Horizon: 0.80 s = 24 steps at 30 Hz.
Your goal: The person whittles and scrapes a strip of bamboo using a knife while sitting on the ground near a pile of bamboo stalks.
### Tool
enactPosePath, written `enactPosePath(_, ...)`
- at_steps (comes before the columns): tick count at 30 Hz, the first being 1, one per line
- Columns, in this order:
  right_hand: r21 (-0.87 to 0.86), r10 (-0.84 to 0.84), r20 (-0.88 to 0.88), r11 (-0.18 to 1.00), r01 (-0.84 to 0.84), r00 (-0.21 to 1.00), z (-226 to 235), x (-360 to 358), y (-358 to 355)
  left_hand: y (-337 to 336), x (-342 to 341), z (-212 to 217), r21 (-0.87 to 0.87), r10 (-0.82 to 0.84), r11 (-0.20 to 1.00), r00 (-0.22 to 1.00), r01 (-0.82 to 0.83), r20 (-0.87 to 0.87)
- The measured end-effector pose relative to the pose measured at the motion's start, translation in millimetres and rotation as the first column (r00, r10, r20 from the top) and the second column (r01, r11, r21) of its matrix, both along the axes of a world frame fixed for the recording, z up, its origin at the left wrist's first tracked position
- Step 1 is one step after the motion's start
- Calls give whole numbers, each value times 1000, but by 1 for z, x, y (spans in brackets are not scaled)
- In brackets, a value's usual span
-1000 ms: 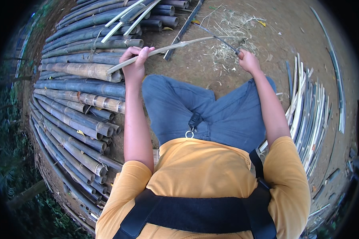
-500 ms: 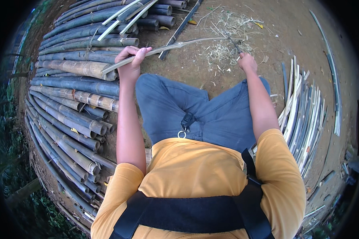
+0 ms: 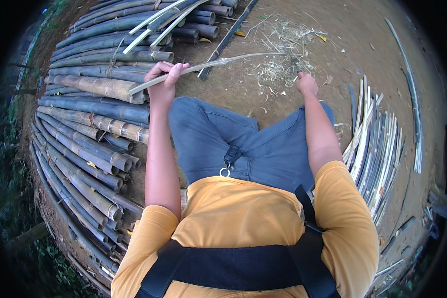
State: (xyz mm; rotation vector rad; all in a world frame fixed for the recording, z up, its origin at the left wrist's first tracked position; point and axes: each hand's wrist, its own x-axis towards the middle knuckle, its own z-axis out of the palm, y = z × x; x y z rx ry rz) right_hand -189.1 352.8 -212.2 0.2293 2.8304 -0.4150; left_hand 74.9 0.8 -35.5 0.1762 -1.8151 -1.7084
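My left hand (image 3: 161, 83) is closed around a pale bamboo strip (image 3: 216, 62) that slants up and away to the right, with one end sticking out past the hand on the left. In my right hand (image 3: 307, 83) is the handle of a knife (image 3: 295, 62) with a dark, thin blade. The blade lies close to the strip's far end; whether they touch I cannot tell. Below and around the blade, curly bamboo shavings (image 3: 278, 74) are scattered on the ground.
Stacked bamboo poles (image 3: 99, 107) fill the left side. Pale split strips (image 3: 166, 22) lie on top of the far poles. Next to my right leg is a bundle of split strips (image 3: 375, 149). A long dark slat (image 3: 228, 37) lies ahead, and longer strips (image 3: 411, 94) lie far right.
The strip's far end and the knife sit slightly lower and further left. My right hand has come a little nearer to me. Both hands keep their hold.
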Motion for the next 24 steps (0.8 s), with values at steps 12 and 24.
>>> enactPosePath(12, -303, 349, -269, 854, -423, 897, 109, 76, -38, -6, -17, 19, -14, -49, 999, 998, 49, -28)
enactPosePath(24, -471, 344, -160, 797, -378, 925, 177, 189, -59, 3, -17, 21, -159, -120, 981, 991, 109, -58)
